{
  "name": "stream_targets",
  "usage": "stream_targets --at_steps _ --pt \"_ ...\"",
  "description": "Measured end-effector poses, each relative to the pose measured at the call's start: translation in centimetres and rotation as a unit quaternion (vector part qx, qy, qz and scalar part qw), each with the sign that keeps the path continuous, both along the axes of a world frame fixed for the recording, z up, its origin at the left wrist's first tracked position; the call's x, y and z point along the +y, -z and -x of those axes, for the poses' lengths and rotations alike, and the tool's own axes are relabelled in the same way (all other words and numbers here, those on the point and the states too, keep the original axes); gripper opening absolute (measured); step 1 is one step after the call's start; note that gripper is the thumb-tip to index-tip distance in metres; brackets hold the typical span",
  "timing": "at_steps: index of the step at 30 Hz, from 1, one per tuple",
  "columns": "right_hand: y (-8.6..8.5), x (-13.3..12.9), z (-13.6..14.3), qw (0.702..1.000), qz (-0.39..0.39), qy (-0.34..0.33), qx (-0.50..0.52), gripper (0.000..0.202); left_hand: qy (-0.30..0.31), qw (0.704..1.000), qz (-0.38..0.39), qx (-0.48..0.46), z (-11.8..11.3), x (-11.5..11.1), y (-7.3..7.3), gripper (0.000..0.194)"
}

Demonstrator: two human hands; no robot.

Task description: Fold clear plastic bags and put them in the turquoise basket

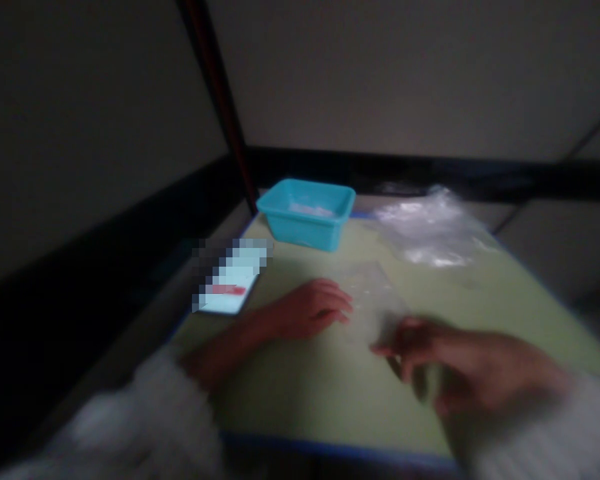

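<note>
A small clear plastic bag [375, 297] lies flat on the pale yellow-green table. My left hand [313, 309] rests at the bag's left edge, palm down, its fingers stretched out and a little bent, with fingertips on or beside the plastic. On the other side, my right hand [465, 360] hovers by the bag's lower right corner. Its fingers are curved and the thumb stands apart from them, with nothing visible between. Blur hides whether the right fingertips touch the bag.
A turquoise plastic basin [305, 230] with some pale items inside stands at the far left of the table [330, 407]. A heap of clear plastic bags [430, 230] lies at the far right. A lit phone [233, 283], partly pixelated, sits along the left edge. Walls close in behind.
</note>
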State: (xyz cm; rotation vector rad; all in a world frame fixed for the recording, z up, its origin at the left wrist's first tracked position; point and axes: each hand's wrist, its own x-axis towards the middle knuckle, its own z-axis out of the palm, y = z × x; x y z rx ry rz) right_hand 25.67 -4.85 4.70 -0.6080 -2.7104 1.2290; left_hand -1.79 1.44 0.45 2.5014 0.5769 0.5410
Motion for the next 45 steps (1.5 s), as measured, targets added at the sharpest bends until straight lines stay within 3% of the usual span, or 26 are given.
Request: stream_targets --at_steps 11,15,18,21,23,28,34,45 --pt "0.6 -0.3 1.9 0.999 -0.035 0.016 -0.007 0.060 0.007 1.000 -0.009 -0.005 0.0 0.0 0.2 0.024" --pt "0.6 0.2 2.2 0.999 -0.040 0.026 -0.002 0.053 -0.004 1.000 -0.008 -0.020 -0.1 -0.1 0.2 0.024" --pt "1.1 1.5 1.3 0.990 -0.077 0.121 0.019 0.037 0.003 0.999 -0.012 -0.034 -0.1 -0.4 0.0 0.024" --pt "2.3 3.6 -0.1 0.961 -0.123 0.245 0.043 0.035 0.033 0.999 -0.015 -0.028 -0.2 -0.8 0.0 0.026" --pt "3.2 4.9 -1.0 0.946 -0.152 0.284 0.038 0.038 0.055 0.998 -0.022 -0.013 -0.5 -1.0 0.1 0.028" --pt "4.6 6.9 -2.3 0.953 -0.182 0.241 0.002 0.061 0.069 0.996 -0.051 0.015 -0.9 -1.3 0.4 0.027" --pt "4.7 6.8 -3.2 0.960 -0.167 0.217 -0.059 0.082 0.063 0.994 -0.083 0.015 -0.8 -1.1 0.2 0.024" --pt "3.6 5.5 -2.4 0.954 -0.153 0.206 -0.155 0.098 -0.050 0.995 -0.083 -0.004 -0.3 -0.3 0.9 0.023"
